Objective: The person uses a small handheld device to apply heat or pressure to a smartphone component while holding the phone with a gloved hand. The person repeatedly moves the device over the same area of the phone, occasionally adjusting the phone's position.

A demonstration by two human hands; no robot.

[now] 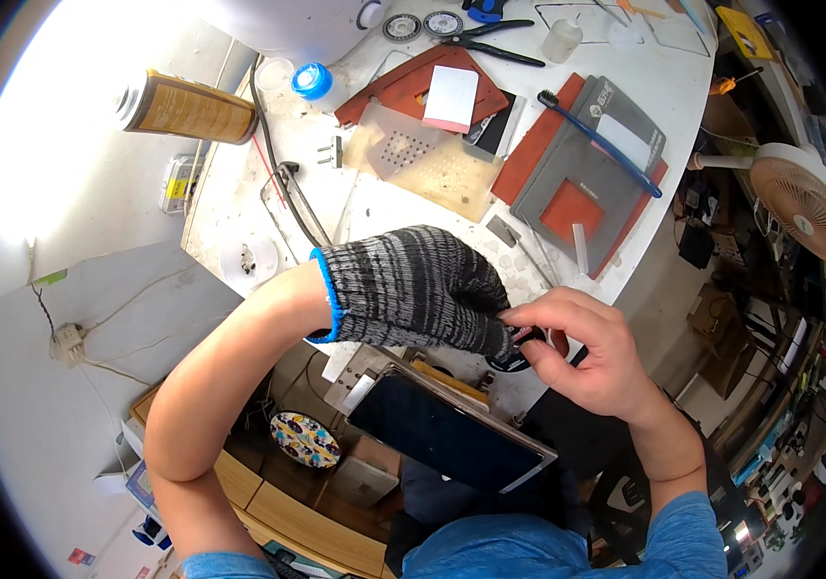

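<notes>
My left hand (427, 289), in a grey and black striped knit glove with a blue cuff, is curled at the table's front edge, closed on a small black round item (508, 362), partly hidden under the fingers. My bare right hand (591, 352) meets the gloved fingertips, thumb and forefinger bent around the item and a small reddish part on it; exactly what they pinch is unclear. Just below the hands, a dark-screened tablet-like device (447, 434) in a silver frame sits tilted at the table edge.
The white table (365, 212) holds grey and orange mats (572, 145), a translucent perforated sheet, pliers (490, 48), a blue-capped jar (312, 82), a spray can (181, 111), cables and a small dish (249, 261). A fan (799, 203) and crowded shelves stand right; a patterned round seat (302, 434) lies below.
</notes>
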